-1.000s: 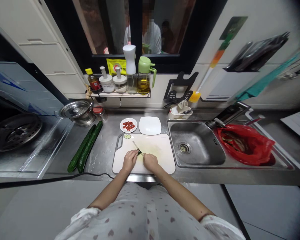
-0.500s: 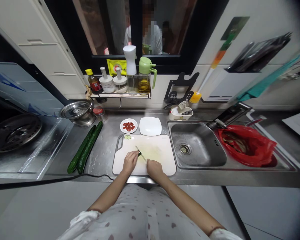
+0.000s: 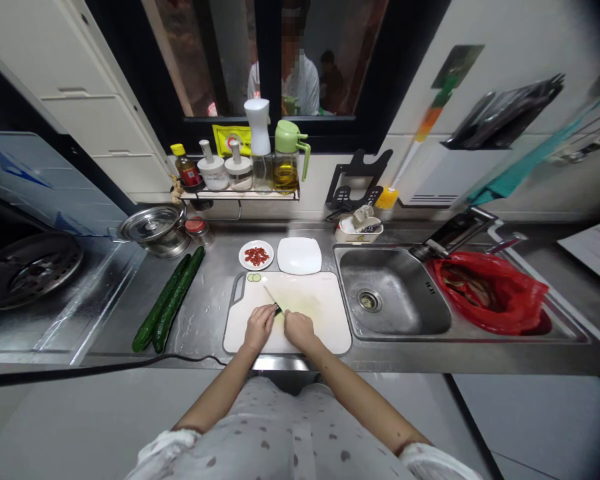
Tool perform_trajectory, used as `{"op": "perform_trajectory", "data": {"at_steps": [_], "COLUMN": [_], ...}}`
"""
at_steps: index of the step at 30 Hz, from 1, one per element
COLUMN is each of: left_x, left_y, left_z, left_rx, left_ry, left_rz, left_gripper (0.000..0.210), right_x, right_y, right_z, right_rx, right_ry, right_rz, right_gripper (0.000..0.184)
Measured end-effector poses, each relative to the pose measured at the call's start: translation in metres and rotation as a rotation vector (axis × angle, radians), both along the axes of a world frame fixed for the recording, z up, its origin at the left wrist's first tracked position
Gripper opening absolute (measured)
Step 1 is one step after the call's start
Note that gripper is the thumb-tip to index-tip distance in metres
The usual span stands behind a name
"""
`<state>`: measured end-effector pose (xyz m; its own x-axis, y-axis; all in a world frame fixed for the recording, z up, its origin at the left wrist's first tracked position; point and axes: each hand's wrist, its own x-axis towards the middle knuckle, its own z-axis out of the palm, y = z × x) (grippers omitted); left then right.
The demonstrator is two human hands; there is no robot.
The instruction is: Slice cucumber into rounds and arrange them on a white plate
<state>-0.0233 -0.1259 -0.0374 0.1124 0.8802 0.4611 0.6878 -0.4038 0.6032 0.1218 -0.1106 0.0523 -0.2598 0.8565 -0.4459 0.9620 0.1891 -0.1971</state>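
Observation:
Over the white cutting board [image 3: 325, 320], my left hand [image 3: 259, 327] is closed around a small dark green cucumber piece [image 3: 277, 309], mostly hidden by the fingers. My right hand [image 3: 299, 329] grips a knife [image 3: 270, 293], its thin blade slanting up and left beside the cucumber piece. A few cucumber slices [image 3: 253, 277] lie at the board's upper left corner. Behind the board stand a small plate of chopped red pieces [image 3: 257, 256] and a white square plate [image 3: 300, 256]. Two whole cucumbers [image 3: 180, 297] rest on the counter to the left.
To the right are a steel sink [image 3: 395, 293] and a red plastic bag [image 3: 510, 300]. A lidded pot [image 3: 155, 230] and a red-lidded jar [image 3: 198, 230] stand at the back left. Above, a rack [image 3: 240, 195] holds seasoning bottles. A black cable [image 3: 130, 363] runs along the counter's front.
My right hand and the knife have shifted left and slightly up, closer to my left hand. The knife tip now reaches further left. My left hand stays on the cucumber piece.

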Motion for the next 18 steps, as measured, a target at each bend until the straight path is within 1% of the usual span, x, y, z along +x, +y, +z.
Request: {"op": "perform_trajectory", "data": {"at_steps": [8, 18], "left_x": [0.0, 0.0], "left_y": [0.0, 0.0], "left_z": [0.001, -0.002], "left_rx": [0.018, 0.017], "left_ry": [0.012, 0.014], "left_rz": [0.001, 0.005], "left_gripper": [0.028, 0.029], "right_x": [-0.001, 0.006], "right_y": [-0.002, -0.014], "right_z": [-0.001, 0.003], "right_rx": [0.013, -0.025], "right_ry": [0.009, -0.029], "right_rz": [-0.014, -0.026], "right_gripper": [0.028, 0.03]}}
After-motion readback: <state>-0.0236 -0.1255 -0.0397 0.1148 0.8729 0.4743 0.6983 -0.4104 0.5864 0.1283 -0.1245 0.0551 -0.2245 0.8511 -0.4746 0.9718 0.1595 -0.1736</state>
